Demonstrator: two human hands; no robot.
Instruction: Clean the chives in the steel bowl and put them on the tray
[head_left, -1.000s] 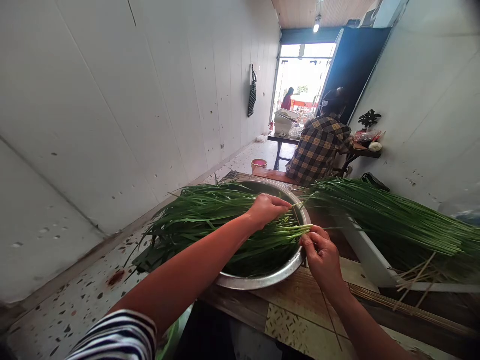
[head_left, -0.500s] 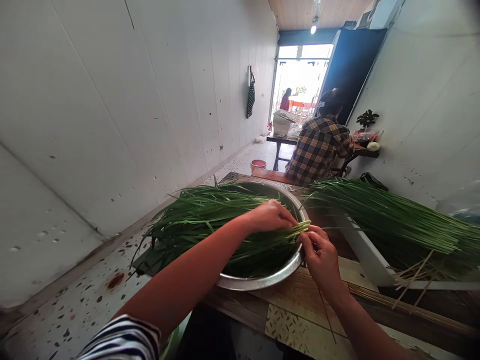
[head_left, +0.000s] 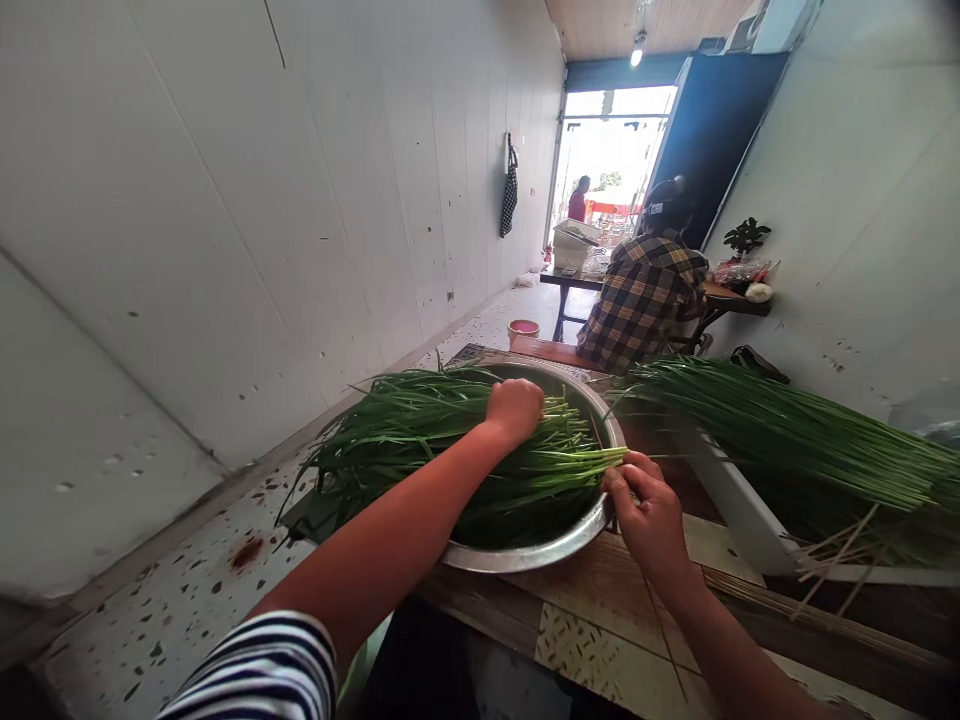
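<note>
Nearest, a black-and-white striped sleeve (head_left: 259, 670) covers the wearer's upper left arm, which reaches over a wood-patterned table (head_left: 585, 590). The right hand (head_left: 643, 510) pinches a small bundle of stems (head_left: 592, 462) by their pale cut ends, at the right rim of a wide steel bowl (head_left: 525, 562). A thin stick (head_left: 666, 640) slants down below that hand; whether the fingers hold it, I cannot tell. Long green leaves (head_left: 390, 410) fill the bowl and spill over its left side. The left hand (head_left: 514, 412) is curled down on loose stems there; its fingertips are hidden, so what it grips is unclear.

The right hand's hold is only at the tips, so a slackened pinch could let stems slip back among the loose ones. A hard pull by the left hand could drag tangled leaves along or bend them, and the overhanging part could slide toward the speckled floor (head_left: 187, 610).

To the right, more long greens (head_left: 787, 420) lie across a white box (head_left: 739, 515). Thin sticks (head_left: 836, 560) jut over its near edge, where a passing forearm might knock them. Farther off, a person in a plaid shirt (head_left: 645, 300) sits facing a bright doorway (head_left: 611, 150).
</note>
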